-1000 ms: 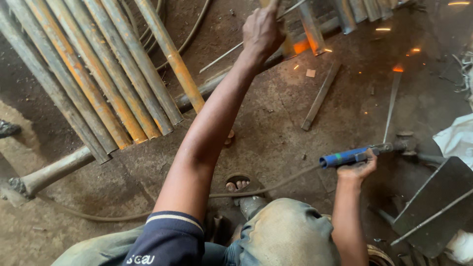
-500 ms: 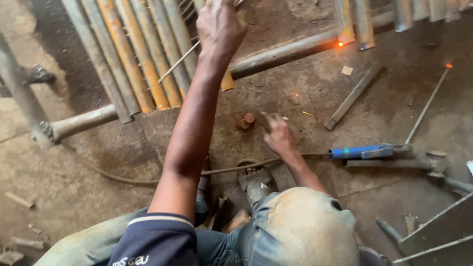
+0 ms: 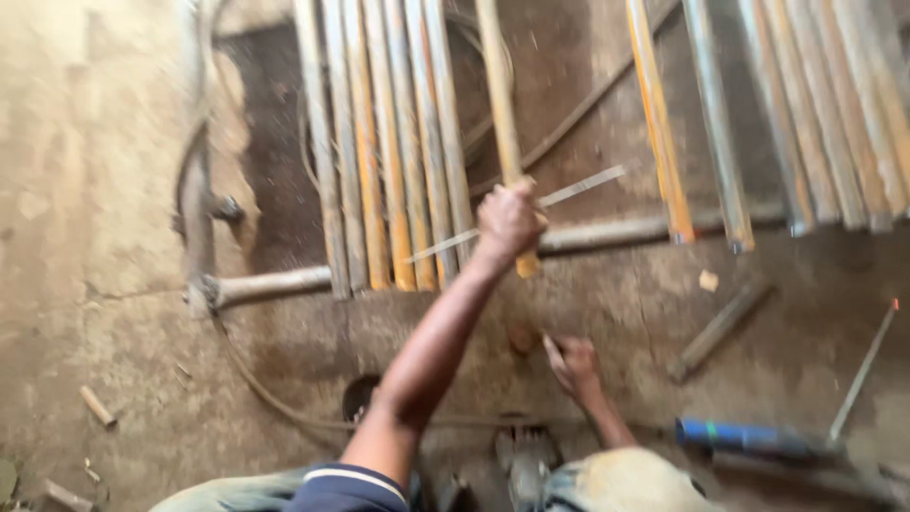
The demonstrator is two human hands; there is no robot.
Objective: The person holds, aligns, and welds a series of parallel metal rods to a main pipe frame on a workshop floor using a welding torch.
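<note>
My left hand point(image 3: 508, 223) is stretched forward and closed around the lower end of a rusty upright pipe point(image 3: 499, 104), along with a thin welding rod point(image 3: 517, 213) that sticks out to both sides. My right hand point(image 3: 573, 365) is low on the dirt floor, its fingers on a small light piece point(image 3: 553, 351) beside a small round brown object point(image 3: 521, 338). The blue-handled electrode holder point(image 3: 749, 438) lies on the floor to the right of that hand, a spent rod point(image 3: 863, 372) slanting up from it.
Several rusty pipes point(image 3: 389, 142) lie side by side across a horizontal pipe point(image 3: 275, 283); more pipes point(image 3: 787, 104) lie at the right. A cable point(image 3: 275, 403) curves over the floor. A short bar point(image 3: 718, 330) and scraps lie around.
The view has swung right and down. My right hand let go of the blue electrode holder, now on the floor, and moved to the small pieces. My left hand stays on the pipe.
</note>
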